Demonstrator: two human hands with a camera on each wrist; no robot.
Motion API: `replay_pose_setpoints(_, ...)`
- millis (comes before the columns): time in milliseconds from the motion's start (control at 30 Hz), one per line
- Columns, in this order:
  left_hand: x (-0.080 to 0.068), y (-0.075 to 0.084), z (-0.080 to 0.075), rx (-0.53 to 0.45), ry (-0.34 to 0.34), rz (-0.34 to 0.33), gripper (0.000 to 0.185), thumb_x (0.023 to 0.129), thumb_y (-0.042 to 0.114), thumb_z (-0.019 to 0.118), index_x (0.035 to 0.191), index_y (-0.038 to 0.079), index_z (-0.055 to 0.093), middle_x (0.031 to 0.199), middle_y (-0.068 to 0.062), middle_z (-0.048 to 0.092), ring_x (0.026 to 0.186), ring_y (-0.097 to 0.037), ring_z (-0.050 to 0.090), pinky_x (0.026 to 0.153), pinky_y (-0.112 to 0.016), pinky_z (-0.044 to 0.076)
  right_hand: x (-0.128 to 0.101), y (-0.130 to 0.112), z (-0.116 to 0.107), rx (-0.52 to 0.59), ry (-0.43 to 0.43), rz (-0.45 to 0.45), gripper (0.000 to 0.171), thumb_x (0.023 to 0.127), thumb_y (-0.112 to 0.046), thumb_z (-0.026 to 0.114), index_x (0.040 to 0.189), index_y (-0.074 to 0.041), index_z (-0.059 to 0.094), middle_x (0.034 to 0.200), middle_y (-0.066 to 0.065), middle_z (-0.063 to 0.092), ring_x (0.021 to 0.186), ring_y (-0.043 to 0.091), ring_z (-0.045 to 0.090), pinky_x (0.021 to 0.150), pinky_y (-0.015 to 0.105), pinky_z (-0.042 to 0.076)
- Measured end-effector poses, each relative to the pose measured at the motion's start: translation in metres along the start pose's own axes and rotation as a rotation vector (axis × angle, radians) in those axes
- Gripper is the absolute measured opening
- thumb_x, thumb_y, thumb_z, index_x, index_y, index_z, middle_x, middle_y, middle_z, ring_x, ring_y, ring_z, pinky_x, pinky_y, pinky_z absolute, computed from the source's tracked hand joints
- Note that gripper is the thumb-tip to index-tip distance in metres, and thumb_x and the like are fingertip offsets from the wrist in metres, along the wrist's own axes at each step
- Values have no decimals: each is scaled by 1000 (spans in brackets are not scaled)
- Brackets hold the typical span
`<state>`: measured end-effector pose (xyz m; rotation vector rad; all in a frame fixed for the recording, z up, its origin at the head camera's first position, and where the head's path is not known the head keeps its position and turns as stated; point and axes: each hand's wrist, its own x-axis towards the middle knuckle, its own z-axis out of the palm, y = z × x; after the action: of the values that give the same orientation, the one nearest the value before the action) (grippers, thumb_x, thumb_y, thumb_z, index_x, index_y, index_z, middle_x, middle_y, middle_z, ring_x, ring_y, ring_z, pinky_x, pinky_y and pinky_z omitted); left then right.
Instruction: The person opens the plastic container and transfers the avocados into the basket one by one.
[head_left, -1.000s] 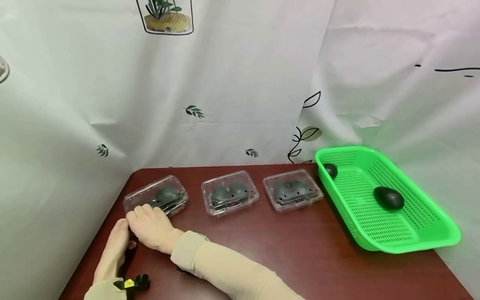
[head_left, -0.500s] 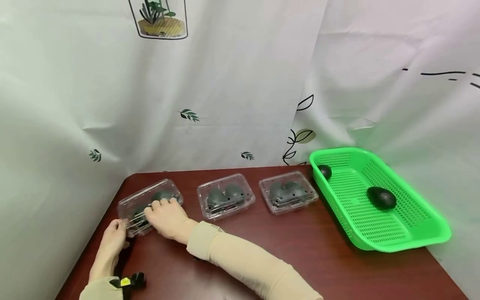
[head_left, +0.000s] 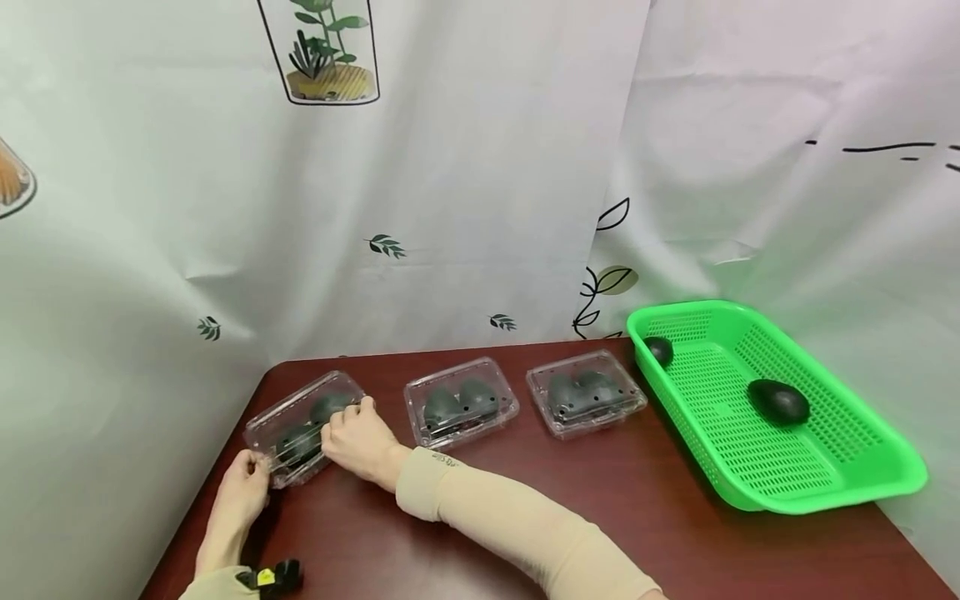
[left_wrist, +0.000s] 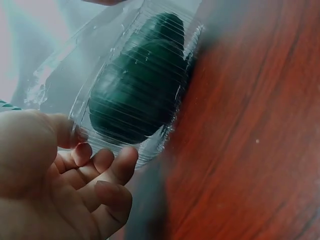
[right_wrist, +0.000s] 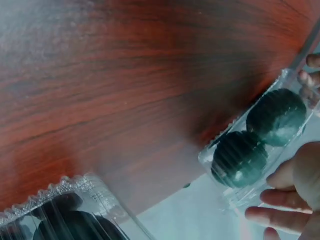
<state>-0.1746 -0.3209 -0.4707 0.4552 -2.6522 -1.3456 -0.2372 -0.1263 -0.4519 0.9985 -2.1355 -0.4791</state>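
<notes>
A clear plastic clamshell box with two dark avocados inside lies at the table's left end. My left hand holds its near-left corner, thumb and curled fingers at the rim. My right hand grips the box's right end, its fingers curled over the lid edge. Both avocados show through the ribbed lid in the right wrist view. The lid looks closed.
Two more closed clamshell boxes with avocados stand in a row to the right. A green perforated basket at the right end holds two loose avocados. White curtains hang behind the dark red table.
My right hand slid from the box's near-left corner to its right end. The box turned a little on the table. My left hand stayed at the near-left corner.
</notes>
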Motion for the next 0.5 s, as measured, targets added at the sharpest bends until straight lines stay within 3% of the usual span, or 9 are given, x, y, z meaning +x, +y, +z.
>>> replay_pose_setpoints(267,0,-4,-6,46,106,-42,17,100,16,39,101,1,47,70,-8,53,55,-19,50,51,-32,40,11,4,-5,30,-25,-13,17,97,-18,42,89,-24,55,81,-7,51,72,11,52,72,36,38)
replay_pose_setpoints(400,3,-3,-2,30,73,-21,17,99,17,40,99,2,47,67,-7,51,55,-19,50,51,-32,40,13,15,-8,62,-55,28,14,98,-21,45,88,-24,54,82,-7,49,73,12,51,71,36,36)
replay_pose_setpoints(500,5,-4,-1,59,77,-26,17,101,18,40,99,2,47,65,-7,50,56,-20,48,53,-33,37,15,23,-9,79,-24,37,16,98,-19,44,86,-25,54,85,-7,51,76,12,51,68,36,38)
